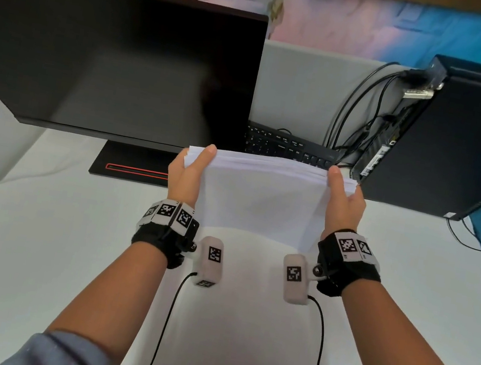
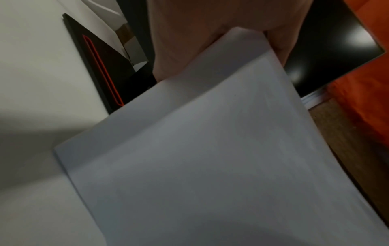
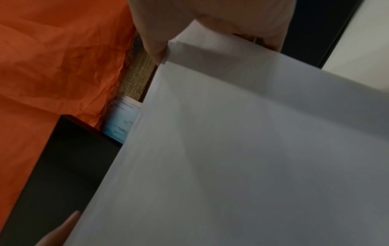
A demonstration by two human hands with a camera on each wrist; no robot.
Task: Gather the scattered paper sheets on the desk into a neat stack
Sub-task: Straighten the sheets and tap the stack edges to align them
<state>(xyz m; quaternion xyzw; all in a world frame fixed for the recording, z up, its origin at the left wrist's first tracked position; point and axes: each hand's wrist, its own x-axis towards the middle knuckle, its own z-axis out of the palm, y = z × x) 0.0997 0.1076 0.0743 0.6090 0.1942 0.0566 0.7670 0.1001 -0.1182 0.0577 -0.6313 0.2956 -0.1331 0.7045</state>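
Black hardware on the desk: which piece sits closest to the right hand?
The computer tower, standing just beyond the right hand. The monitor is on the left-hand side, and the keyboard lies farther back behind the paper stack.

The paper sheets (image 1: 262,198) are plain white; the desk (image 1: 31,243) is white. The monitor (image 1: 110,58), keyboard (image 1: 289,147) and computer tower (image 1: 462,140) are black, and the monitor base (image 1: 131,164) carries a red outlined stripe. The wrist bands (image 1: 166,227) are black with white blocks printed in black-and-white square codes; the sleeves (image 1: 70,357) are grey-blue.
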